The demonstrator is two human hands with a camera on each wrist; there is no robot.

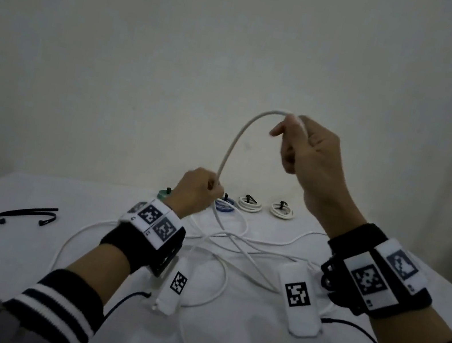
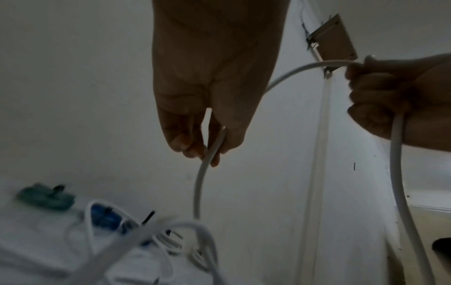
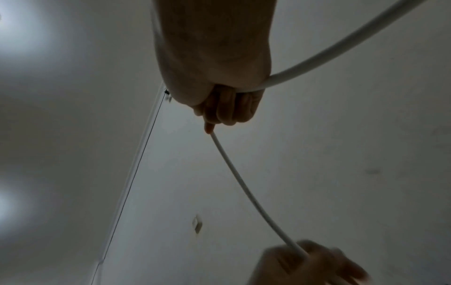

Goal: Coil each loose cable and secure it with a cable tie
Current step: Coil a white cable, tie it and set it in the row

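The white cable [image 1: 234,142] is round, smooth and fairly stiff, rising in an arch between the two hands above the bench [image 1: 33,197]. The right hand [image 1: 309,153], raised higher, has its grip closed round the top of the arch, fingers curled over the cable. The left hand [image 1: 195,191], lower and nearer the bench, pinches the cable between thumb and fingertips. Below the left hand the cable runs down into loose, overlapping loops spread over the white bench.

The head view alone shows the loose black cable ties [image 1: 27,213] lying at the left, and a row of already coiled, tied cables [image 1: 249,204] at the far edge. The left wrist view shows the pinch close up [image 2: 212,146], with the cable dropping from the fingertips, and the right hand [image 2: 390,100] wrapped round it. The right wrist view shows the cable [image 3: 244,189] leaving that fist in both directions, against the wall and ceiling.
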